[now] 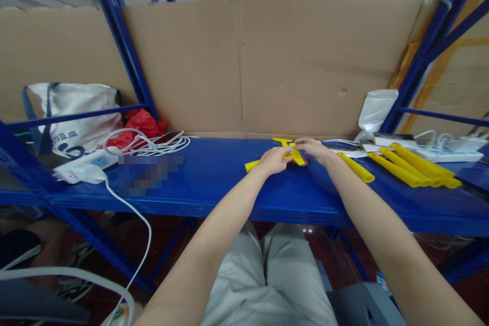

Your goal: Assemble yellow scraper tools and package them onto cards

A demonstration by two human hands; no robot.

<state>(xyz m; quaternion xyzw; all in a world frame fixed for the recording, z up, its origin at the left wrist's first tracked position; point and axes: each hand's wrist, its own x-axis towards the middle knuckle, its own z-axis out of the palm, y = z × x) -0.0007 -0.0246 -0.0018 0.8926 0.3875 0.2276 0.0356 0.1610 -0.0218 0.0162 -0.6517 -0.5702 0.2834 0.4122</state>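
1. Head view: my left fingers (284,153) grip the yellow T-topped piece (297,158) over the table (217,173); its long axis slants far-left to near-right.
2. My right fingers (300,141) reach its far-right side; whether they grip, I cannot tell.

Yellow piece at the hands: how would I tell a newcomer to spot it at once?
Find the blue shelf, backed by tall cardboard. Near its middle, the left hand and right hand are both at the yellow piece. Unlike the plain yellow tubes to its right, it has a crossbar-like far end.
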